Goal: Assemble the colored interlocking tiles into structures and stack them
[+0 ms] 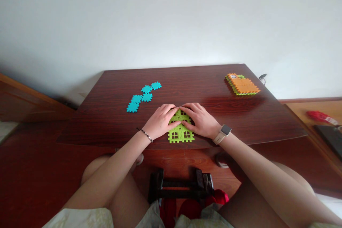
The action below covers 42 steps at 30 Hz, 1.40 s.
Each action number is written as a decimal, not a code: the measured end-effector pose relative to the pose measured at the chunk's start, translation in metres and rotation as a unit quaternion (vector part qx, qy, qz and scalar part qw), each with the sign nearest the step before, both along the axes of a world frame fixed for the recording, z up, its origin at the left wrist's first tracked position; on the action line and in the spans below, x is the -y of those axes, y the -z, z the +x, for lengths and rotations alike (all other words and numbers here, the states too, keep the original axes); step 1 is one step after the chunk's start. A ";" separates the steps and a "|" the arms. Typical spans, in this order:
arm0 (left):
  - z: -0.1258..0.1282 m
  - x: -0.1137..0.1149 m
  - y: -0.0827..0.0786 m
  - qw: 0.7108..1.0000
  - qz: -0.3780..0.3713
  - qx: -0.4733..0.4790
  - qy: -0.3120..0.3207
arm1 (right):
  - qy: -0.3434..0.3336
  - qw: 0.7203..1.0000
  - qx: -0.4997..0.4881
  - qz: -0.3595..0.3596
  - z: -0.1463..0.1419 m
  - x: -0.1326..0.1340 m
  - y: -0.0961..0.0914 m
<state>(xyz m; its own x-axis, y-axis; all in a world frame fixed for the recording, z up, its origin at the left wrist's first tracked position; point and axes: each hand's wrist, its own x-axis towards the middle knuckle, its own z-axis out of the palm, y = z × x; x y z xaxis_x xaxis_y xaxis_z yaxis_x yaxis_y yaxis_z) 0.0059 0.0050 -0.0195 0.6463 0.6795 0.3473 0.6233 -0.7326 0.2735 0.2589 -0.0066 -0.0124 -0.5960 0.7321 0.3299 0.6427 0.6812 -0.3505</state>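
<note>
Light green interlocking puzzle tiles point(181, 136) with window cutouts lie joined together flat near the table's front edge. My left hand point(160, 120) grips their left side, thumb near the middle and fingers along the far edge. From the other side, my right hand point(201, 119) grips the tiles in the same way, its thumb almost touching the left one. Both hands cover parts of the upper tiles, so the joints under the fingers are partly hidden.
Several turquoise puzzle tiles point(136, 99) lie in a stepped line left of my hands. At the back right sits a stack of orange and green tiles point(244, 85). The dark wooden table point(187, 78) meets a white wall behind. A dark metal bar point(179, 193) is below, between my legs.
</note>
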 end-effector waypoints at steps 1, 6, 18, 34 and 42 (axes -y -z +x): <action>0.000 0.000 0.000 1.000 0.002 -0.001 -0.001 | 0.000 1.000 0.000 0.000 0.000 0.000 0.000; 0.001 0.001 -0.001 1.000 0.005 -0.006 -0.001 | 0.004 1.000 0.005 -0.001 0.001 0.000 0.001; 0.000 0.000 -0.002 1.000 0.002 0.000 0.004 | 0.003 1.000 0.013 0.000 0.000 0.001 -0.001; 0.001 -0.001 -0.007 1.000 0.014 -0.025 0.003 | -0.001 1.000 0.014 0.002 0.001 0.001 0.000; -0.004 -0.002 -0.005 1.000 0.008 0.000 0.012 | -0.006 1.000 0.004 0.005 0.001 0.001 0.000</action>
<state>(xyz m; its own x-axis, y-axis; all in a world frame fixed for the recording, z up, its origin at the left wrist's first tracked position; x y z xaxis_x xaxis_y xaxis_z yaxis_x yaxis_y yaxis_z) 0.0016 0.0074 -0.0149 0.6627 0.6579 0.3578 0.6052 -0.7519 0.2615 0.2599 -0.0073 -0.0129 -0.6068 0.7221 0.3322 0.6376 0.6917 -0.3390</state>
